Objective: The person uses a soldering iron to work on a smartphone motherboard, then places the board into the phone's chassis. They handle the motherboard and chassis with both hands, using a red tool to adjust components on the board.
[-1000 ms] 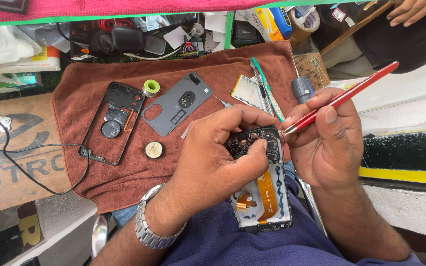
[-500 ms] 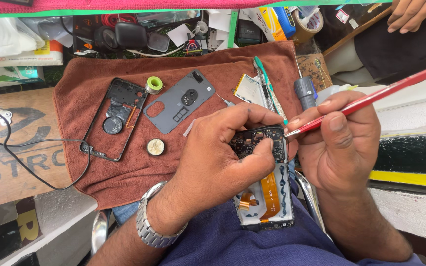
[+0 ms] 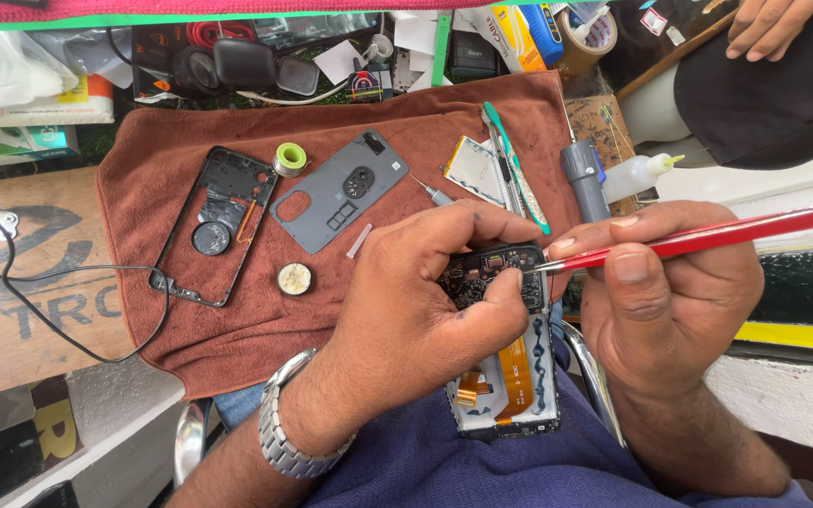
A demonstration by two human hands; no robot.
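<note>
Opened phone (image 3: pixel 505 362), one, propped on the lap at the counter edge; looks light, rigid at the frame, fragile inside: bare board, orange ribbon cable. Best held by the side edges. Left hand (image 3: pixel 416 310) closed around its upper end, thumb on the board. Right hand (image 3: pixel 665 292) pinching one red-handled tool (image 3: pixel 708 235), tip at the board. On brown towel (image 3: pixel 237 348): one frame (image 3: pixel 214 226), one back cover (image 3: pixel 336 193).

A cluttered workbench (image 3: pixel 21 282) under daylight, with a white ledge (image 3: pixel 783 395) and a black-and-yellow strip (image 3: pixel 802 329) beside it.
</note>
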